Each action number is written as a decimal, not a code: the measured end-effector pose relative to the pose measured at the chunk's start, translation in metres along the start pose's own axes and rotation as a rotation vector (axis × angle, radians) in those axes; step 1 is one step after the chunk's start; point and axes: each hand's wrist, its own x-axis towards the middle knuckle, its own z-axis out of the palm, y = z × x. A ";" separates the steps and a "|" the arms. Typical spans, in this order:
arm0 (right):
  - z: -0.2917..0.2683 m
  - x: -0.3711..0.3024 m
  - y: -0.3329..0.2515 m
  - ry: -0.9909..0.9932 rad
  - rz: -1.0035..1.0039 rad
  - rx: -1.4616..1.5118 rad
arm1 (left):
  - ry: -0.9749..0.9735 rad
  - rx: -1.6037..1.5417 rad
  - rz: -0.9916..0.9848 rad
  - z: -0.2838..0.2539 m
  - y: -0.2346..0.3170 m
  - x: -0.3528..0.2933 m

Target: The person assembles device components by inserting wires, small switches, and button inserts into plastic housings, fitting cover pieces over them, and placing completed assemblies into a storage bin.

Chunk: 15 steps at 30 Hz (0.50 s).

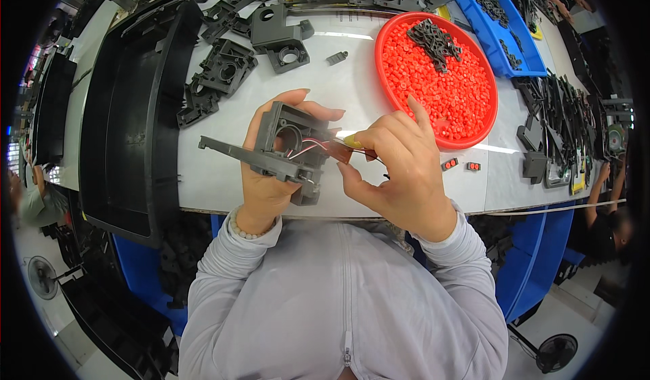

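L hand (267,177) grips grey housing (288,151): stiff, light; hold by body. R hand (399,170) pinches thin, fragile wires (313,146).

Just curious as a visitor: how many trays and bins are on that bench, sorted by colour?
Red round tray: 1
Blue bin: 1
Black long tray: 1
Total: 3
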 end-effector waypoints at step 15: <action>-0.001 0.004 0.008 -0.121 0.132 0.178 | -0.036 0.033 -0.002 0.004 0.002 -0.002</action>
